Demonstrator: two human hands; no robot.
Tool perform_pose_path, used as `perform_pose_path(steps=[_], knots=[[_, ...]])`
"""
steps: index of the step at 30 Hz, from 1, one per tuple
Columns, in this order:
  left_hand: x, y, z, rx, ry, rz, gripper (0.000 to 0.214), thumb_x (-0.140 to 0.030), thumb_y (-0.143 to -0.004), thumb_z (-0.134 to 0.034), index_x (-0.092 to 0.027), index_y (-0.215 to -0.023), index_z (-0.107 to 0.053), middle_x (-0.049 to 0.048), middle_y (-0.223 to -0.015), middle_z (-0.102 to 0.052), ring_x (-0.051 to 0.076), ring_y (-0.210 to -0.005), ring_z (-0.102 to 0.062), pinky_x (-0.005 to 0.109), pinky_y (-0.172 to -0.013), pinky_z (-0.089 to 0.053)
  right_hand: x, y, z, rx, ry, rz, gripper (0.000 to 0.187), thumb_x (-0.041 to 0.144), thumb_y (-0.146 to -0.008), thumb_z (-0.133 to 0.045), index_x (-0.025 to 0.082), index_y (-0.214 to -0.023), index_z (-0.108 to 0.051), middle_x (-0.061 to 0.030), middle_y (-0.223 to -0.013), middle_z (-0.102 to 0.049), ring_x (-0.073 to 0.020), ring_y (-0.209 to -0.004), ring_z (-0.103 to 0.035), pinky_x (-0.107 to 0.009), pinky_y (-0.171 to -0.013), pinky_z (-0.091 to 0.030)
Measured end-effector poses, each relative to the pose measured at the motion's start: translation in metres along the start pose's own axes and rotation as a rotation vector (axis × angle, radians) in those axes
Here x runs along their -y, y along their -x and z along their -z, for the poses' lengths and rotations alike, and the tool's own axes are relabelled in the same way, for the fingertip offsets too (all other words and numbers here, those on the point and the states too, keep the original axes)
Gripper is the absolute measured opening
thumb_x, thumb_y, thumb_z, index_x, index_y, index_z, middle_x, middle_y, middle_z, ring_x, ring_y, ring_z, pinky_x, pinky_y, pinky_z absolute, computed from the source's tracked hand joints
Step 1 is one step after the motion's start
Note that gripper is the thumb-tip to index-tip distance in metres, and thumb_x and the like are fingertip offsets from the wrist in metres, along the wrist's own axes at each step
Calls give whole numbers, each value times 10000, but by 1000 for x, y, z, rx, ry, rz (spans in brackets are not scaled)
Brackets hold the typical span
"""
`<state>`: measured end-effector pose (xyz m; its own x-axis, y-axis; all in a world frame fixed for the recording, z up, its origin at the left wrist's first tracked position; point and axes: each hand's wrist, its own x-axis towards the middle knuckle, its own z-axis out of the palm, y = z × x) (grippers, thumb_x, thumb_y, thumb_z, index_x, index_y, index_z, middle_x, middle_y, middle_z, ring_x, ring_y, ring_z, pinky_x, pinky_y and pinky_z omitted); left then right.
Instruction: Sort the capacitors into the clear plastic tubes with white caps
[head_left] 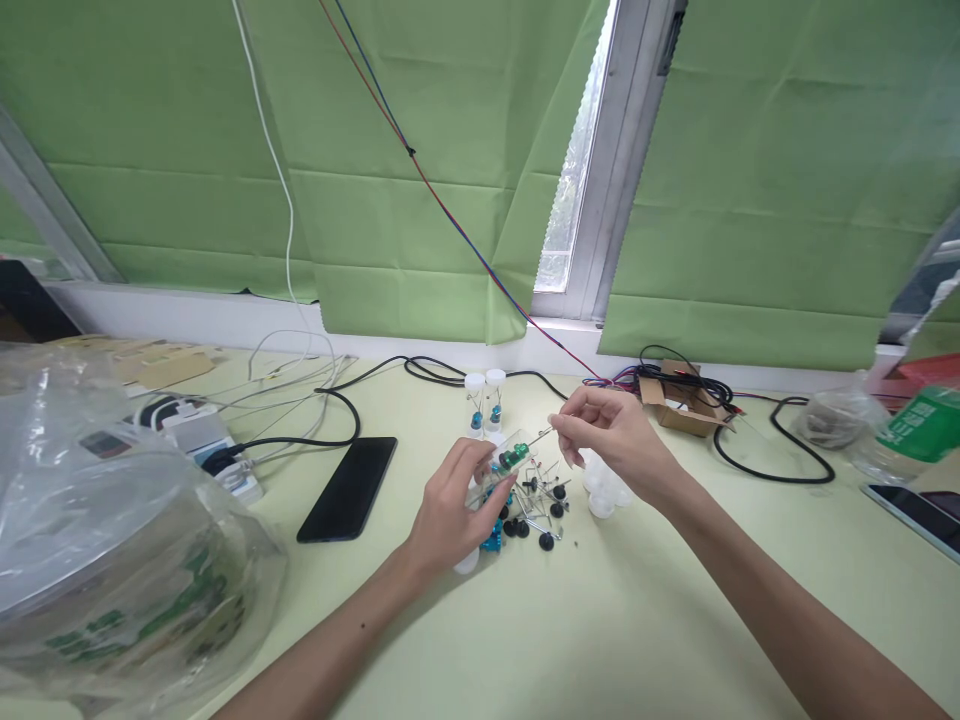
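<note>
In the head view, the clear tube [504,464] was in the left hand [456,500], held above a loose pile of metal pins [534,512], with green pieces [514,457] inside it. The likeliest mishap, as I judged it, was a spill: the tube lay tilted with its upper end toward the right hand [611,430], and if that end was open, a dip could have let the pieces slide out. The thin metal rod [539,437] could also have slipped or caught on the rim, because only fingertips steadied it. Anything dropped would have been hard to pick out among the pins and black caps [546,541] below. A careless elbow or wrist might have tipped the two upright tubes [475,405] just behind, or scattered the white lids [600,492] under the right hand.

The left forearm reached in from the lower left, its thumb and fingers wrapped around the tube's sides from opposite faces. The right forearm came from the lower right, wrist raised off the table [637,610], thumb and forefinger pinching the rod's outer end, the remaining fingers loosely curled.
</note>
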<state>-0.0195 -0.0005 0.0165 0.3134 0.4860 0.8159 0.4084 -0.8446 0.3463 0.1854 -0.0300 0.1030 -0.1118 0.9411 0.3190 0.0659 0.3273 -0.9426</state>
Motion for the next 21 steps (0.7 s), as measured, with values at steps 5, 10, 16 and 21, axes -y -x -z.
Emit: perform_pose_path(steps=[5,10,16,21], knots=[[-1,0,0,-11,5,-23,216,-164,-858,-616,-189,-1054,-530,29,-814,-550,154,-720,-512,284,-663,-470,-5,-1,-2,21,36,48,270,369,-764,-756,167,-682,-596,11,-542,-611,-115,-457,-556,-261,-454,-445],[-1,1,1,-38,13,-49,275,-143,-841,-633,-191,-1092,-531,39,-844,-580,152,-713,-522,286,-661,-479,-11,-1,-6,25,57,86,229,335,-788,-732,168,-702,-600,11,-552,-620,-111,-456,-561,-259,-460,-456],[-2,2,0,-57,5,-58,289,-158,-836,-641,-194,-1102,-535,55,-882,-612,150,-706,-543,289,-653,-494,-9,2,-11,1,67,88,259,366,-777,-736,172,-684,-592,11,-534,-613,-110,-439,-549,-259,-447,-451],[-2,3,-1,-65,3,-67,293,-160,-834,-641,-194,-1105,-536,57,-882,-620,150,-697,-550,293,-651,-500,-10,2,-10,3,68,96,242,357,-787,-723,177,-696,-590,5,-545,-618,-112,-446,-551,-259,-445,-450]])
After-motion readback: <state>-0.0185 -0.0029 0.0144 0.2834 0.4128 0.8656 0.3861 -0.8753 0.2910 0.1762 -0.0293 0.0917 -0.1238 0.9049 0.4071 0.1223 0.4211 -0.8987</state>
